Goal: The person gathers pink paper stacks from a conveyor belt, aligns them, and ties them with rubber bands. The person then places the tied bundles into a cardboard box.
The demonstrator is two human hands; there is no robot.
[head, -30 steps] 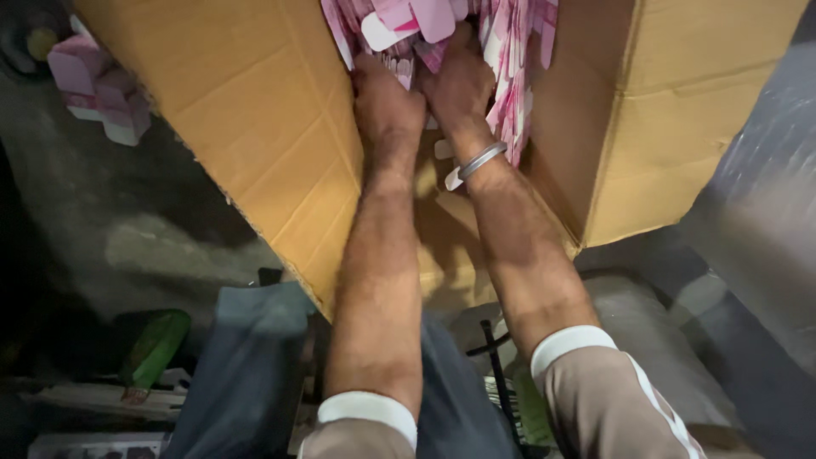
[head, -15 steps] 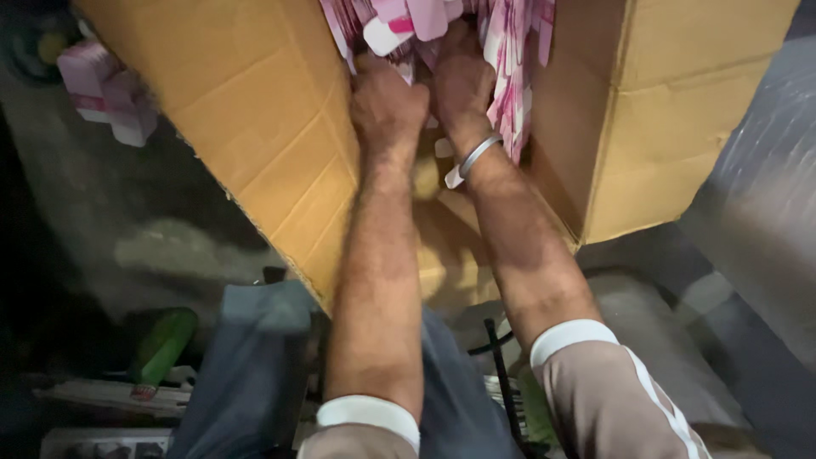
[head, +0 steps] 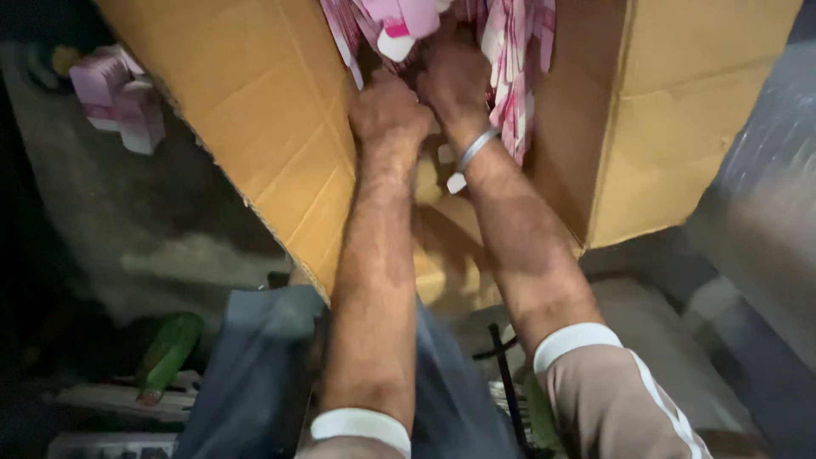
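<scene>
Both our hands are reaching into a large cardboard box point(head: 255, 127) with its flaps folded open, seen from above. Our left hand point(head: 389, 110) is balled up at the edge of a heap of pink-and-white packets point(head: 510, 59) that fills the box at the top of the view; its fingers are curled in tight, knuckles up, and seem to pinch packet material, though what exactly they grip is hidden under the hand. Our right hand point(head: 455, 81) is just beside it, the two hands touching or nearly so, and it is pushed deeper into the packets; its fingers are buried among them, so we cannot tell whether they are closed or spread. A metal bangle point(head: 474, 149) sits on the right wrist. One pink-and-white packet point(head: 408, 21) hangs just above the left hand.

Both forearms are bare, with white-cuffed sleeves point(head: 586, 340) pushed up near the elbows. The right box flap point(head: 680, 127) stands to the right of the arms. Outside the box, well to the left on the dark floor, lies a small stack of pink cartons point(head: 119, 93). Lower left, a green bottle-like thing point(head: 170, 348) lies near our blue-clad knee point(head: 263, 365). A black stand-like piece point(head: 501, 365) shows between the arms low down, too dim to identify.
</scene>
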